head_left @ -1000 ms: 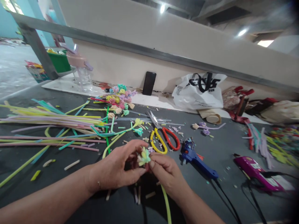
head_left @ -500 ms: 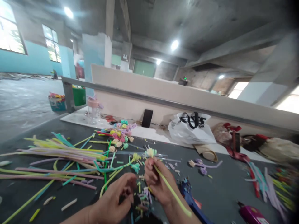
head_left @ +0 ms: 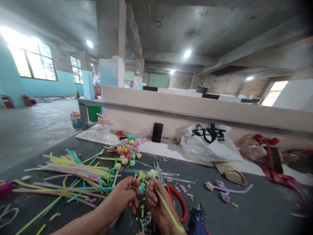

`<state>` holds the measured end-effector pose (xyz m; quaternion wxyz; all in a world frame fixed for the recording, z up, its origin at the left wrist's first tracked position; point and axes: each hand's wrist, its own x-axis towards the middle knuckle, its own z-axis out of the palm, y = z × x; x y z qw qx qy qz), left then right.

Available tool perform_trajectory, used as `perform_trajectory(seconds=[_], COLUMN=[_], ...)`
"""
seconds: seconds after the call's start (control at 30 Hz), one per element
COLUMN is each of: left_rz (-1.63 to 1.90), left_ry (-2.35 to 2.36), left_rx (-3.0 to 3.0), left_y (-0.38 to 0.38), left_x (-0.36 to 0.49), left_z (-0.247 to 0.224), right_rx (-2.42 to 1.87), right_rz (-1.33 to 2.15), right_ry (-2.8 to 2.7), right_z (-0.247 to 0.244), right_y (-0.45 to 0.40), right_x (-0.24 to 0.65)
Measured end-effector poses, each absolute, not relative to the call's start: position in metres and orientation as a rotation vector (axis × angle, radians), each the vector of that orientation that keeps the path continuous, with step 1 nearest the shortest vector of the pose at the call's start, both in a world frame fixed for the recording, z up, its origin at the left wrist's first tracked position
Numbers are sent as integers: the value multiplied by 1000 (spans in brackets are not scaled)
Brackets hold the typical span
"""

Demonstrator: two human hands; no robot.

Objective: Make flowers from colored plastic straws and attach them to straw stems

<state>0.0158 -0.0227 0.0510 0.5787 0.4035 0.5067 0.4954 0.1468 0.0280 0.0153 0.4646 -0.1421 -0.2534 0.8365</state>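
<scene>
Pinched in my right hand [head_left: 158, 200] is a pipe-cleaner flower [head_left: 153, 173] with a small pale cream and mint head. Its long yellow-green stem [head_left: 168, 210] runs down over my palm and wrist. My left hand [head_left: 124, 197] hovers just to the left, fingers loosely curved and apart, holding nothing I can see. Behind my left fingertips lie a yellow flower [head_left: 141, 176] and a teal flower [head_left: 142, 188]. Red-handled scissors [head_left: 185, 212] rest beside my right hand, partly hidden by it, with blades pointing away.
Loose pipe cleaners [head_left: 75, 168] spread across the left of the dark table. Finished-looking flowers [head_left: 127, 150] cluster behind them; a purple flower sprig [head_left: 221, 189] lies right. Cut scraps [head_left: 144, 217] litter the front. Along the back stand a clear cup [head_left: 104, 129], phone [head_left: 157, 133] and white bag [head_left: 210, 143].
The view has shifted, and the red scissors handles now show beside my right hand. My right hand still grips the flower; my left hand stays close by with fingers apart.
</scene>
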Motion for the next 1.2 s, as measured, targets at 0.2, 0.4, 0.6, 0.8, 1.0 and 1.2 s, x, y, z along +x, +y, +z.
perform_trajectory(seconds=[0.2, 0.4, 0.6, 0.8, 1.0, 1.2], left_rz=[1263, 1303, 1291, 1257, 1204, 1173], left_ry=[1220, 1110, 928, 942, 1019, 1101], left_rx=[877, 936, 1020, 1190, 1494, 2045], left_y=[-12, 0, -4, -5, -7, -12], left_x=[24, 27, 18, 15, -1, -11], left_z=[60, 64, 50, 42, 49, 53], right_rx=[-401, -421, -434, -522, -648, -753], right_rz=[2023, 2032, 1991, 1978, 1947, 1910], right_ry=[-633, -722, -888, -1031, -1190, -1249], right_z=[8, 3, 6, 4, 2, 1], right_y=[30, 25, 25, 26, 23, 21], right_x=[146, 140, 139, 138, 137, 137])
